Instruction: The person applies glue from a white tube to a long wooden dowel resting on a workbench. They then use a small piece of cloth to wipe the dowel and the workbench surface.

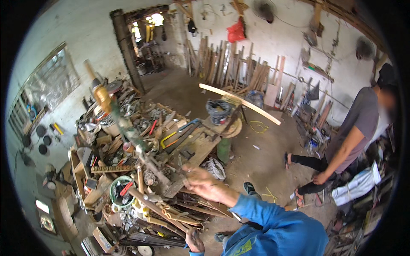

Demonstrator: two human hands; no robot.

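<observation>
Beside heaped brown wooden strips (209, 205), we note a long, brown wooden stick (154, 207), one end at our left hand (194, 241). Fingers curled, hold unclear; blurred right hand (199, 181): cannot tell. Stick probably light, stiff; best gripped mid-length.

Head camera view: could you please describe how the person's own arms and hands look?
The right arm wears a bright blue, long fabric sleeve, ending short of the wrist. The right hand is bare, with no glove. The left hand is also ungloved; only a little blue sleeve shows below it. A yellow-green marking sits on the blue clothing.
</observation>
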